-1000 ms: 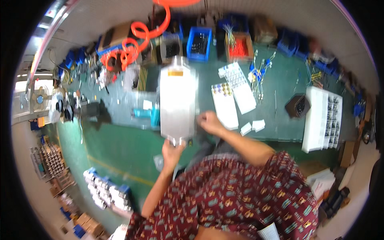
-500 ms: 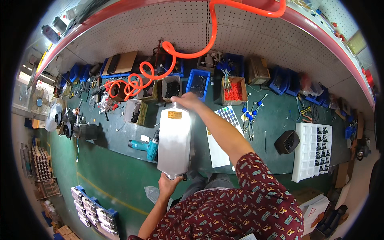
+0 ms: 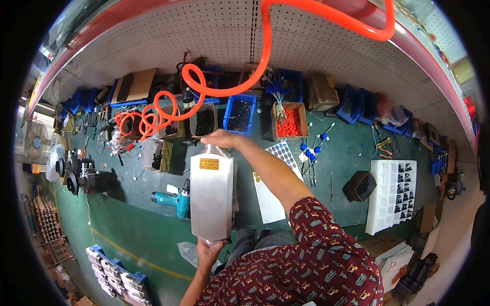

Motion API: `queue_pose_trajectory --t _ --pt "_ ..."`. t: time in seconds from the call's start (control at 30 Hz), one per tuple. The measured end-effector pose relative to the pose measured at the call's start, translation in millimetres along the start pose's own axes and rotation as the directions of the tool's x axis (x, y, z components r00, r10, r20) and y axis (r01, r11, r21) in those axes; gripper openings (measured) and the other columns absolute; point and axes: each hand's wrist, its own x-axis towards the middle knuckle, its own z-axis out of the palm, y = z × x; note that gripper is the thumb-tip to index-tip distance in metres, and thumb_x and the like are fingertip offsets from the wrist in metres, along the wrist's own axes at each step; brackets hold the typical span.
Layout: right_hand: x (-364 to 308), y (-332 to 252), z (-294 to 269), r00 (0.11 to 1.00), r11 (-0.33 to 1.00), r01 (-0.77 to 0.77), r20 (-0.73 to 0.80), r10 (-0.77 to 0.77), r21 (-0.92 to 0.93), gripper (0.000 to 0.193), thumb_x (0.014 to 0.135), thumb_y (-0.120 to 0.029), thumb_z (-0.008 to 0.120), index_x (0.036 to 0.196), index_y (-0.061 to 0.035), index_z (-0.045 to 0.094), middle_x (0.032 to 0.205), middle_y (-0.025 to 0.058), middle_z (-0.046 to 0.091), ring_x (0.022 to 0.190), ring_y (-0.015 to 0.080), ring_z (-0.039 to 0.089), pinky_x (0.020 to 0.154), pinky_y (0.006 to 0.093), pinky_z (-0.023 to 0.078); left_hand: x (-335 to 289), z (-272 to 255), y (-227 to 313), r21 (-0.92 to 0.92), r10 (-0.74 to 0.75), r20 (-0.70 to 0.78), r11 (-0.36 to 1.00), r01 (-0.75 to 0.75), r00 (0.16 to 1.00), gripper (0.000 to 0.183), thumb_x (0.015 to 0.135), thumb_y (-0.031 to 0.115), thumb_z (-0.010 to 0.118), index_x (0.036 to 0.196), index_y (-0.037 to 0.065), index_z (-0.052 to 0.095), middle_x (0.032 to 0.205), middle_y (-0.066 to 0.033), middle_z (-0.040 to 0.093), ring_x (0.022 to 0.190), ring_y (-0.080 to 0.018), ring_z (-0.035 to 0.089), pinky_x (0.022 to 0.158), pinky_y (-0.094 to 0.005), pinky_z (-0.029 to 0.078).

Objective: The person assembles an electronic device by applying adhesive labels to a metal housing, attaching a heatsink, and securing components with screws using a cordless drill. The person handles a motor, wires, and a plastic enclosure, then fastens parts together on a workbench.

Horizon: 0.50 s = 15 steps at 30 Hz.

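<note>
Between my hands is a silver metal canister (image 3: 212,201), a long boxy body that narrows at its far end, with a small yellow-orange label near that end. My right hand (image 3: 221,138) is closed over the narrowed far end. From below, my left hand (image 3: 208,251) grips the near end, its fingers partly hidden by the metal. The canister is held over the front edge of the green workbench (image 3: 245,196). Just to its left, a teal power drill (image 3: 176,200) lies on the bench. A white sheet with round stickers (image 3: 270,201) lies to the right, under my right forearm.
An orange coiled air hose (image 3: 224,92) hangs over the bench. Along the back stand a box of red caps (image 3: 289,122), a blue tray (image 3: 240,115) and several parts boxes. To the right are a dark box (image 3: 359,186) and a white foam tray (image 3: 380,199).
The canister has tipped, so its near end now shows a straight edge and its far shoulder shows more. Both hands keep their hold. The whole view has shifted slightly.
</note>
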Motion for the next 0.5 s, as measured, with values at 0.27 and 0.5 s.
queue_pose_trajectory --t 0.27,0.5 --pt "22.0 14.0 3.0 0.962 0.965 0.261 -0.075 -0.261 -0.011 0.033 0.085 -0.032 0.072 0.102 -0.0053 0.08 0.088 0.0078 0.076 0.081 0.0151 0.066 0.077 0.032 0.052 -0.9 2.1 11.8 0.057 -0.036 -0.054 0.998 0.039 0.998 0.061 0.072 0.013 0.085 0.126 -0.001 0.057 0.112 -0.0126 0.071 0.102 -0.0223 0.068 0.089 -0.0365 0.055" --pt "20.6 7.3 6.4 0.965 0.967 0.254 -0.068 -0.251 0.03 0.03 0.086 -0.031 0.071 0.094 -0.0044 0.08 0.085 0.0074 0.076 0.079 0.0133 0.066 0.075 0.0309 0.052 2.4 1.5 -0.1 -0.077 -0.037 0.022 0.996 0.039 0.999 0.057 0.075 0.01 0.084 0.125 -0.001 0.058 0.11 -0.0111 0.07 0.1 -0.0205 0.068 0.087 -0.0352 0.055"
